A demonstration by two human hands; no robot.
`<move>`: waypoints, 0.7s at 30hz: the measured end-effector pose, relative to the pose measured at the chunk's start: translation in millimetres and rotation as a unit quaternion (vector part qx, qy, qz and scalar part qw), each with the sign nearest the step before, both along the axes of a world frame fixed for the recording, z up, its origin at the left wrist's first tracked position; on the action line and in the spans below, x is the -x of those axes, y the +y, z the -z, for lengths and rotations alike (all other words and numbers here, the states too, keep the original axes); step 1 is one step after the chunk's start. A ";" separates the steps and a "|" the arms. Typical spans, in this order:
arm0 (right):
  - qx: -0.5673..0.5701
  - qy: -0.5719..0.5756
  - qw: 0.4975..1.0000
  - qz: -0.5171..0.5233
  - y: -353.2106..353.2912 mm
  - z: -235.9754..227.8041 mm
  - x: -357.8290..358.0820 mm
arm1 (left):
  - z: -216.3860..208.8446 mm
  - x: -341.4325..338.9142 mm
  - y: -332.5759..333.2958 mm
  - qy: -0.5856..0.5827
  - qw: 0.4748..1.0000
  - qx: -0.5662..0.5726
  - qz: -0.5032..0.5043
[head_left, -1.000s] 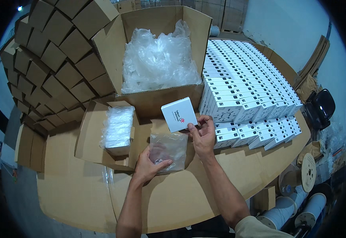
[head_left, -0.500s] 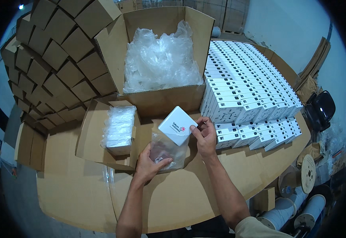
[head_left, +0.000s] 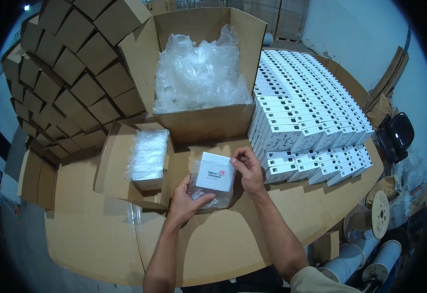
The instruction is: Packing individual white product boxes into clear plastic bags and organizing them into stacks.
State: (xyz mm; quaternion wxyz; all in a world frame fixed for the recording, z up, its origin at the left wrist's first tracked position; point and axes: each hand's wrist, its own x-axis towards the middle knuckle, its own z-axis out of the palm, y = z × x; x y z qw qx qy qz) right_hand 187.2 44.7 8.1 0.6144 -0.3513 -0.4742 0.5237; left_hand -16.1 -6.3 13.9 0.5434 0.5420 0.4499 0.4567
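A flat white square box (head_left: 217, 172) with small dark and red print sits part way inside a clear plastic bag (head_left: 221, 199), its upper part showing above the bag's mouth. My left hand (head_left: 185, 201) grips the bag from its left side, thumb across the lower front. At the box's top right corner, the thumb and forefinger of my right hand (head_left: 248, 171) are closed on its edge. To the left, an open cardboard carton (head_left: 110, 158) contains a row of plastic-wrapped packs (head_left: 147, 151).
Behind my hands stands a large open carton (head_left: 198, 122) full of crumpled clear bags (head_left: 201, 73). Stacked white boxes (head_left: 301, 117) line the right. Brown cartons (head_left: 71, 68) pile up on the left. Cable reels (head_left: 380, 212) lie beyond the cardboard-covered table's (head_left: 91, 229) right edge.
The white box has turned from tilted to nearly straight and come down into the plastic bag. My right hand has moved slightly left and down with it; my left hand has stayed nearly still.
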 end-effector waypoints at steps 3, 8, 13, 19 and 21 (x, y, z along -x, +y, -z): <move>-0.019 -0.019 1.000 -0.007 0.8 3.9 -1.1 | -7.8 -5.8 -2.7 -0.013 0.999 0.036 -0.014; 0.004 -0.033 0.999 -0.001 0.4 3.1 4.4 | 11.4 -11.9 2.1 -0.032 0.994 0.047 -0.096; 0.114 -0.036 0.992 -0.027 -6.9 0.3 10.3 | 22.7 -11.8 10.9 -0.082 0.980 0.030 -0.178; 0.113 -0.031 0.988 -0.102 -2.9 17.4 9.6 | 16.9 -18.1 11.6 -0.071 0.988 0.030 -0.135; 0.124 0.023 0.988 -0.087 -2.8 18.1 11.4 | 19.6 -19.2 12.3 -0.080 0.987 0.014 -0.138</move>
